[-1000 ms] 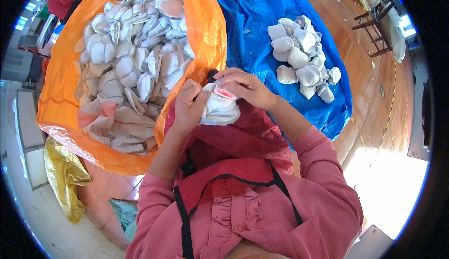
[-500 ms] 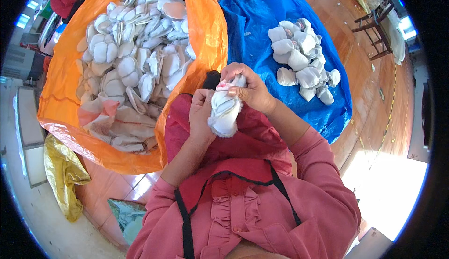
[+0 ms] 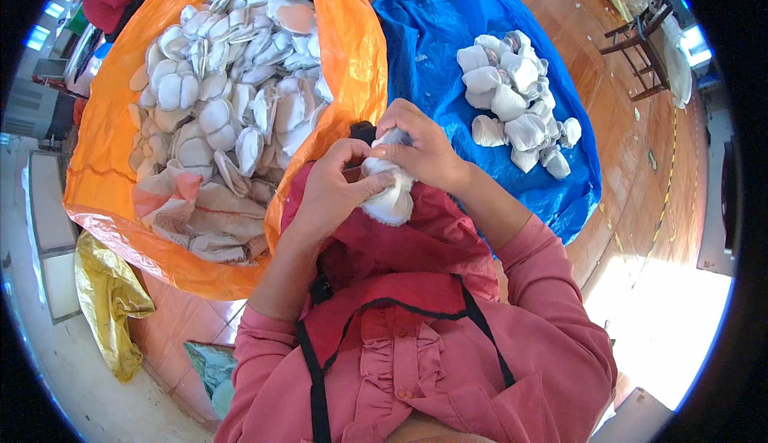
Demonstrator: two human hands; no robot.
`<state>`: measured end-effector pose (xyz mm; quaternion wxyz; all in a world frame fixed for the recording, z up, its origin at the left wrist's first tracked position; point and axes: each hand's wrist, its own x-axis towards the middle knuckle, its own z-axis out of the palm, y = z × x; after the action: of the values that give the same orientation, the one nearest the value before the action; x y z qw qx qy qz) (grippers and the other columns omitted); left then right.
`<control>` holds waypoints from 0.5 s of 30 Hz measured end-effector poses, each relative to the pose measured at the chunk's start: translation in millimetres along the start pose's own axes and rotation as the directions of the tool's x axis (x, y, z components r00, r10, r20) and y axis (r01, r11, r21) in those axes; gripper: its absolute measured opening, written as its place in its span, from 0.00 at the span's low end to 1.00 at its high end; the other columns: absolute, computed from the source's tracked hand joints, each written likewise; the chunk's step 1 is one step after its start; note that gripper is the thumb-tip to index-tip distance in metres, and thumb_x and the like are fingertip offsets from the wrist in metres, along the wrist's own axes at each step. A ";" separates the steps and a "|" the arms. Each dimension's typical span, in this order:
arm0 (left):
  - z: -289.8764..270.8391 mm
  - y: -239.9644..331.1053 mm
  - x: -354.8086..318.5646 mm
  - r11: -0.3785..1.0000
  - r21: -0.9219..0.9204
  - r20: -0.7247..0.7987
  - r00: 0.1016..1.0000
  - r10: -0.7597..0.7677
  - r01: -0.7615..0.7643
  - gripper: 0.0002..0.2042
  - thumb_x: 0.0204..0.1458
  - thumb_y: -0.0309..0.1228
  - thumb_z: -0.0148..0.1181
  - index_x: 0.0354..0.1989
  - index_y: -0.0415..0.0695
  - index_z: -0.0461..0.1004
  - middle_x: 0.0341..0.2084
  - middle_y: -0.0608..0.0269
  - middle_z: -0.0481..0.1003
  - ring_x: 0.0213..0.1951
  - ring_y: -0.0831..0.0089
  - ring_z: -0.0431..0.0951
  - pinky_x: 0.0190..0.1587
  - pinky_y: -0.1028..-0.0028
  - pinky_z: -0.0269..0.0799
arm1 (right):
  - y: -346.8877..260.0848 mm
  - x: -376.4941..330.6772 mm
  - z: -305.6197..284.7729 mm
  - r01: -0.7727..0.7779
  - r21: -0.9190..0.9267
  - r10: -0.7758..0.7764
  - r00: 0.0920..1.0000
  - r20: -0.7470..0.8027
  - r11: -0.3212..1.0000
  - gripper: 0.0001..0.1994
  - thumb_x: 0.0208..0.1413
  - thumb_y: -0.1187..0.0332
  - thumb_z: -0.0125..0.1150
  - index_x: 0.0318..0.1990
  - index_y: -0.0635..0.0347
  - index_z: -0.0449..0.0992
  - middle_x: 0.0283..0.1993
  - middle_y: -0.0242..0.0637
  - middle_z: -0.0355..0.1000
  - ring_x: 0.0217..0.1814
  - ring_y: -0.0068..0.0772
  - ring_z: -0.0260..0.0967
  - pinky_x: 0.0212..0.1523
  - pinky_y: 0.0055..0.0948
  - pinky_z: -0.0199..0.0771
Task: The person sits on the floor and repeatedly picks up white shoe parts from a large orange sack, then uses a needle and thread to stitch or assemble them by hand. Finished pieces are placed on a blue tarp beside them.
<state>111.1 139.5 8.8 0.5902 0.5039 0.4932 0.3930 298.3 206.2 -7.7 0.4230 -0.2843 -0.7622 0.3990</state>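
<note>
Above my lap, both of my hands are closed on a soft white padded cloth piece (image 3: 392, 205) with fuzzy edges. My left hand (image 3: 330, 193) pinches its upper left part, thumb lying across the front. At its top, the fingers of my right hand (image 3: 424, 153) are bent around it and hide much of that end. To the left, an orange sheet sack (image 3: 104, 179) holds a big heap of flat white padded pieces (image 3: 216, 115). Rounder, bundled white pieces (image 3: 512, 99) lie in a small pile on a blue sheet (image 3: 432, 27) to the right.
A wooden chair (image 3: 640, 47) stands at the far right on the tiled floor (image 3: 616, 147). A yellow sack (image 3: 112, 303) lies at the left, with a green plastic bag (image 3: 212, 367) nearer me. Another person in red (image 3: 104, 3) is at the far upper left.
My left hand has shifted up and inward over the white piece, its thumb now crossing the front. The piece has turned and its lower end has moved slightly up. The heaps look unchanged.
</note>
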 end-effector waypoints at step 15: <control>29.6 -42.6 14.6 0.601 0.663 -0.122 0.728 0.675 -0.446 0.15 0.36 0.22 0.66 0.33 0.41 0.69 0.30 0.53 0.69 0.33 0.53 0.69 0.35 0.60 0.65 | 18.3 10.1 41.3 -0.476 0.443 0.623 0.728 -0.286 0.760 0.10 0.48 0.69 0.72 0.33 0.61 0.76 0.32 0.34 0.73 0.34 0.25 0.70 0.35 0.26 0.71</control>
<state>141.6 139.6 -35.6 0.1438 0.7109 0.5013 0.4720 259.2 208.2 -32.4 0.4780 -0.5015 -0.4516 0.5622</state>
